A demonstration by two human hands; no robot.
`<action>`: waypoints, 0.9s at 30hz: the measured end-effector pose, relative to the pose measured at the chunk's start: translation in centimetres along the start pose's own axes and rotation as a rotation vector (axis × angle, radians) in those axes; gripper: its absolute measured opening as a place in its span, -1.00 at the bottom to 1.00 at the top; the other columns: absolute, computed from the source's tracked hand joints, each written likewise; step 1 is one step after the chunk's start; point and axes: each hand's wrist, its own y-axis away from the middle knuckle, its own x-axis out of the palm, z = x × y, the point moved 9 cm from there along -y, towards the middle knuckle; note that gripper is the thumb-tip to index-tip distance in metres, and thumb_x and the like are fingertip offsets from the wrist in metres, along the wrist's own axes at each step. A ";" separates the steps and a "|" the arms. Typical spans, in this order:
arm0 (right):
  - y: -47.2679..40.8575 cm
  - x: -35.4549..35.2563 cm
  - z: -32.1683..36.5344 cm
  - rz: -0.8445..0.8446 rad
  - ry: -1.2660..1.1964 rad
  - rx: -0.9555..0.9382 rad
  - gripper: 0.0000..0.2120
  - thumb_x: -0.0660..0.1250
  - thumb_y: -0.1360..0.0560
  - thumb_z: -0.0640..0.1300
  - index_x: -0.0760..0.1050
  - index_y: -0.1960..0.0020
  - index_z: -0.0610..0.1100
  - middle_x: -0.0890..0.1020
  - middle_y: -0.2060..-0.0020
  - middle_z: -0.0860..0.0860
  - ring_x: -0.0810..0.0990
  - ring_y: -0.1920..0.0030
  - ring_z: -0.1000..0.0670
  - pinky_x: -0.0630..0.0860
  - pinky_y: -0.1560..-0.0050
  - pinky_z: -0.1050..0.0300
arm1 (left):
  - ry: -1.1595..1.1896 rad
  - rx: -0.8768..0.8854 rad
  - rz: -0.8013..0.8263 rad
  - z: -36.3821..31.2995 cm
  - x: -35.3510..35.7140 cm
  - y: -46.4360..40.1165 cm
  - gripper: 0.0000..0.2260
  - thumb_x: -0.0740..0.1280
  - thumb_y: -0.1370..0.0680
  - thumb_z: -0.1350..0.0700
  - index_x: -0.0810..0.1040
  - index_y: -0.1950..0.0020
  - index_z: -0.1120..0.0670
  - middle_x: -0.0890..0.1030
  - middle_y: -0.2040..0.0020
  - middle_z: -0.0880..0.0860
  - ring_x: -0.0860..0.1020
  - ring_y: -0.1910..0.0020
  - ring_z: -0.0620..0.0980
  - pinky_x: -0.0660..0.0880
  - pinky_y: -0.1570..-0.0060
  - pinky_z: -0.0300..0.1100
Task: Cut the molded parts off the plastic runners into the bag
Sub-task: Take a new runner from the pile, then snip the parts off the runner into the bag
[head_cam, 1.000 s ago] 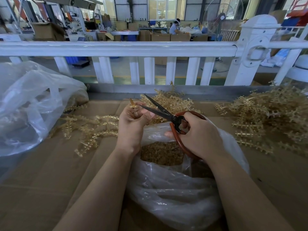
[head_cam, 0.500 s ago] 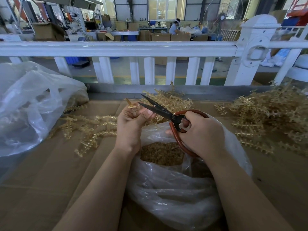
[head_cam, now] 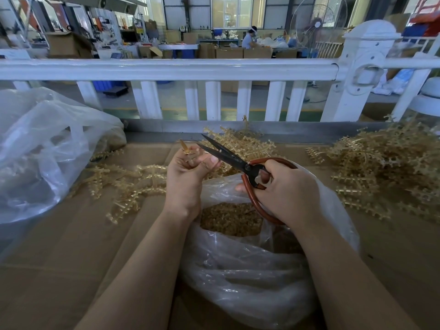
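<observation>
Runner stub (head_cam: pixel 185 148), amber and nearly stripped, sits pinched in your left hand (head_cam: pixel 188 173), held up above the far lip of the open bag (head_cam: pixel 250 265). You are mid-snip, by the look of it: the blades of the scissors (head_cam: pixel 223 153) stand apart in a narrow V just beside the stub, so the step in hand is trimming the last parts off this piece.

Working across from the left: a second clear bag (head_cam: pixel 45 148) lies slumped at the table's edge, then loose runners (head_cam: pixel 123 184) lie scattered on the cardboard (head_cam: pixel 59 258) beside your left wrist. Your left fingers are curled around the stub, thumb pressing it from the near side. The bag below holds a heap of cut parts (head_cam: pixel 231 219) (a good many already).

Your right hand (head_cam: pixel 283 189) grips the red-brown scissor loops, fingers wrapped through them. Further right a tall pile of runners (head_cam: pixel 385 167) waits.

Next, I judge, you need the blades closed right at the joint, with the stub kept over the bag's mouth so the part drops in.
</observation>
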 end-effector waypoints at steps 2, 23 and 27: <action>0.0 0.0 0.1 -0.010 -0.008 -0.003 -0.50 0.27 -0.35 0.54 0.46 0.20 0.09 0.49 0.35 0.26 0.39 0.36 0.22 0.11 0.34 0.49 | 0.016 0.002 0.001 -0.1 0.0 0.0 -0.79 0.37 -0.44 0.41 0.42 0.12 0.15 0.46 0.25 0.14 0.59 0.26 -0.04 0.58 0.11 -0.22; 0.0 0.3 -0.8 -0.106 -0.116 -0.005 -0.44 0.21 -0.36 0.56 0.46 0.27 0.04 0.54 0.36 0.22 0.49 0.32 0.18 0.29 0.30 0.47 | 0.033 -0.030 -0.017 0.2 0.0 0.2 -0.76 0.44 -0.32 0.32 0.48 0.08 0.16 0.63 0.34 -0.02 0.66 0.23 -0.05 0.60 0.11 -0.20; 0.0 1.1 -1.9 -0.033 -0.354 0.128 -0.46 0.28 -0.35 0.51 0.58 0.21 0.03 0.61 0.36 0.16 0.58 0.27 0.17 0.46 0.27 0.31 | 0.036 -0.057 -0.032 0.6 -0.2 0.1 -0.73 0.46 -0.30 0.32 0.47 0.09 0.16 0.60 0.39 -0.05 0.66 0.28 -0.07 0.59 0.19 -0.23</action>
